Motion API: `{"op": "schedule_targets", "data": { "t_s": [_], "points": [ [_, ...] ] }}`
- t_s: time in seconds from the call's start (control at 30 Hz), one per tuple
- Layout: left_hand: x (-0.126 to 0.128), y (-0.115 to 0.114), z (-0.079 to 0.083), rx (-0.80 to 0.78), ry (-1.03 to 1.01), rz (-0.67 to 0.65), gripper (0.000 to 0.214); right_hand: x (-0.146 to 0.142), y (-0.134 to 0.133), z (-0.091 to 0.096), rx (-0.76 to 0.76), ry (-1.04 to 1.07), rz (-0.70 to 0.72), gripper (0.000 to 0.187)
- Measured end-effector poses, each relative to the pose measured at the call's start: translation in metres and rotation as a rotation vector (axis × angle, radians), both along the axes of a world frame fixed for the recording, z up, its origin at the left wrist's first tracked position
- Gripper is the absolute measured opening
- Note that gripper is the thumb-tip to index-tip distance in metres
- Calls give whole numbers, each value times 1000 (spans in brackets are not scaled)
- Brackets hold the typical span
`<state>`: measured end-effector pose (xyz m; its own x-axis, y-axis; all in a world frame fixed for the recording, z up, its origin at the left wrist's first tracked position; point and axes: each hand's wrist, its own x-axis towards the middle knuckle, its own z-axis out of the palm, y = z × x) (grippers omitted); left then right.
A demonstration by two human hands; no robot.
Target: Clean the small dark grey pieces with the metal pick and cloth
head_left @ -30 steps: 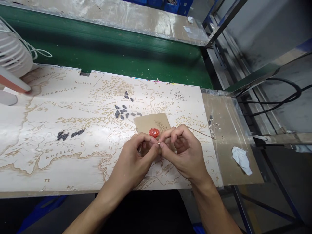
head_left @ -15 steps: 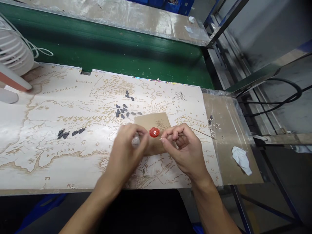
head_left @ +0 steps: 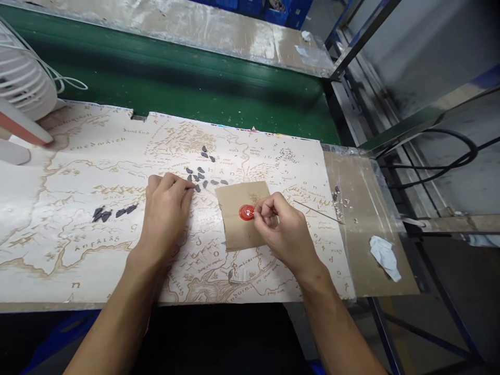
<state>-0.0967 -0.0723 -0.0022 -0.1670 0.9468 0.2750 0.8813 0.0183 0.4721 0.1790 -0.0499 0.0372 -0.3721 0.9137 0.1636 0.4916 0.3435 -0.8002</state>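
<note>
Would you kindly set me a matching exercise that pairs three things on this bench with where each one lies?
Things:
1. red disc
2. crumpled tissue
3. dark pieces

Places:
A. on the cardboard right of the map
B. on the map, by the fingertips of the left hand
C. on the brown paper

Pairs: 1-C, 2-A, 3-B

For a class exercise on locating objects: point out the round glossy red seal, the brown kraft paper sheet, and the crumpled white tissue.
Round glossy red seal [head_left: 245, 212]: head view, its centre.
Brown kraft paper sheet [head_left: 234, 226]: head view, its bare area.
Crumpled white tissue [head_left: 385, 257]: head view, its middle.
</note>
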Motion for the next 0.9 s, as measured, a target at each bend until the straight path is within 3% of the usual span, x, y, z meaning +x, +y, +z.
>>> {"op": "schedule_targets", "data": {
  "t_s": [0.27,0.6,0.77,0.9],
  "points": [
    [-9,-2,-3,4,-23,-126,34,-3,0,-1,23,-25,35,29],
    [-15,-5,-2,70,-9,-86,23,12,0,-3,40,26,-113,27],
    [-1,-18,2,-10,-173,-199,10,28,-2,-15,-5,-88,-112,26],
    [14,-29,2,-82,-280,-210,6,29,-7,-21,-29,-124,-71,26]
  ]
}}
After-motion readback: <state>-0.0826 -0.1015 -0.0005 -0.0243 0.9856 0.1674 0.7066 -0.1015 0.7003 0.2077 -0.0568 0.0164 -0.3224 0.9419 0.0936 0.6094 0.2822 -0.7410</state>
